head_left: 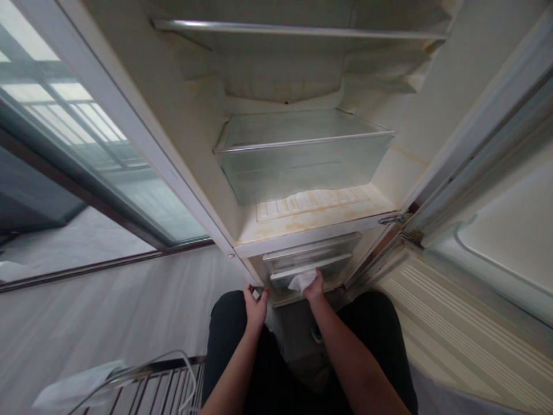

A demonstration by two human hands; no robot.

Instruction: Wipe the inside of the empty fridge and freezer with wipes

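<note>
My right hand is closed on a crumpled white tissue or cloth, just in front of the lower clear drawer of an open fridge. My left hand hovers by my left knee, near the fridge's lower left corner, with thumb and fingers apart and nothing visible in them. Two clear-fronted drawers with pale rims sit in the lower compartment. Above them, the yellow-stained fridge floor lies under a glass shelf with a clear front panel.
The upper fridge door and ribbed lower door swing out to the right. A glass shelf with a metal edge crosses higher up. At lower left stands a slatted metal rack with a white object and cable. A sliding glass door is left.
</note>
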